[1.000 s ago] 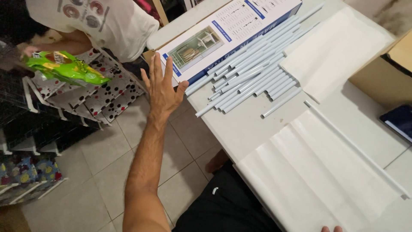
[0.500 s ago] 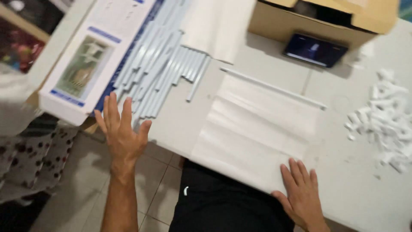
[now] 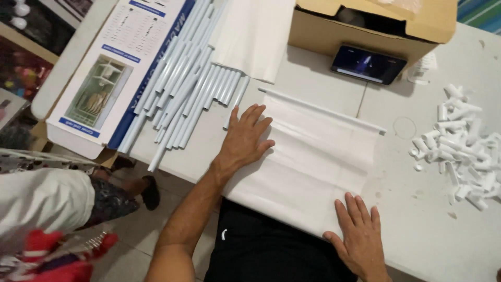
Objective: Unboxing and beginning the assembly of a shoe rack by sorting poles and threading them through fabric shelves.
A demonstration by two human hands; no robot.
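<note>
A folded white fabric sheet [image 3: 313, 156] lies flat on the white table [image 3: 417, 219] in front of me, with a thin white rod [image 3: 323, 110] along its far edge. My left hand [image 3: 245, 138] rests palm down on the sheet's left end, fingers spread. My right hand [image 3: 360, 237] presses flat on the sheet's near right corner at the table's front edge. Neither hand holds anything.
A bundle of several pale blue-white tubes [image 3: 182, 89] lies left, partly on a flat printed carton [image 3: 112, 68]. A cardboard box [image 3: 365, 26] with a phone [image 3: 368, 63] leaning on it stands behind. Small white plastic connectors [image 3: 459, 146] are heaped right. Another person [image 3: 52, 209] stands at lower left.
My left hand has come from off the table's left edge onto the sheet. My right hand has stayed on the near corner. The view has swung right along the table.
</note>
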